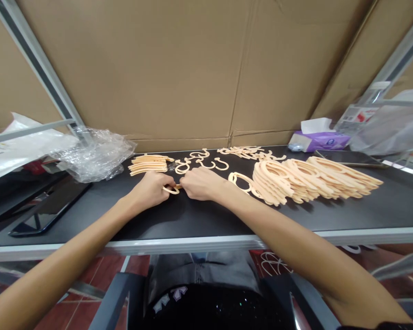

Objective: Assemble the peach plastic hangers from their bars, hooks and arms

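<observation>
My left hand is closed on a peach plastic hanger piece, whose curved loop shows below the fingers. Close beside it, my right hand is closed at the other end of the piece; the fingers hide most of it. Behind the hands lie several loose hanger hooks. A neat stack of hanger arms sits just beyond my left hand. To the right of my right hand are a loose hanger part with an oval opening and a long overlapping row of similar parts.
More thin peach pieces lie at the back. Crumpled clear plastic and a dark phone-like slab are on the left. A purple tissue pack stands back right beside a dark tablet-like object. Cardboard walls the rear.
</observation>
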Demonstrator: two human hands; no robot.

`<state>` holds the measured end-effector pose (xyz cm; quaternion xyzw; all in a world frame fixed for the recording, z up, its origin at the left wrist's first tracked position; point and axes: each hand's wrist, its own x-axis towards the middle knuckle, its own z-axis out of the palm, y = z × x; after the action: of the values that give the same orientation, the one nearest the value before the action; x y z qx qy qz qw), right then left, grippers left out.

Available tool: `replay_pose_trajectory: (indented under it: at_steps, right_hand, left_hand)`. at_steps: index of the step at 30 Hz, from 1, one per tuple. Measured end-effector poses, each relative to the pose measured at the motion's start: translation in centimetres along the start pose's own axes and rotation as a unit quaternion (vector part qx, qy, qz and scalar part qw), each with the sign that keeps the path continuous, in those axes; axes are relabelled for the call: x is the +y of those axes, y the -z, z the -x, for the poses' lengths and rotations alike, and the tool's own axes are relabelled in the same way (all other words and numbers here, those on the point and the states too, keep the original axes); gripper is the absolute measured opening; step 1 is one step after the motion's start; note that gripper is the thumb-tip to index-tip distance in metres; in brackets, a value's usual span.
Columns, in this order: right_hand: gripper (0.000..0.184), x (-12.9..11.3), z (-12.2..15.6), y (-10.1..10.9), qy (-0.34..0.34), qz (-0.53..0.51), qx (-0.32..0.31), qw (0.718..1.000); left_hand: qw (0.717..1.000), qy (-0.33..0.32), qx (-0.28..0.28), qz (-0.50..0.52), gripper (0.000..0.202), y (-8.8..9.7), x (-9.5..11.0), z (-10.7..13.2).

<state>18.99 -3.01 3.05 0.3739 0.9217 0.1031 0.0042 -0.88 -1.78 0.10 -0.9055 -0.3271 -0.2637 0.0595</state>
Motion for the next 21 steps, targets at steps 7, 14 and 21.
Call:
replay_pose_trajectory:
  at_steps: [7,14,21]
  right_hand:
    - [0.032,-0.1,0.1,0.1,-0.014,-0.028,-0.005,0.999]
    - [0.034,0.2,0.3,0.3,-0.031,-0.07,0.002,0.997]
    - [0.033,1.2,-0.1,-0.2,-0.026,-0.127,0.023,0.991]
  left_hand:
    - [1.0,0.01,0.009,-0.02,0.025,-0.2,0.4,0.0]
    - [0.999,0.043,0.028,0.001,0.023,-0.1,0.8,0.2]
    - [0.995,0.081,0.028,0.054,0.015,0.5,0.9,-0.2]
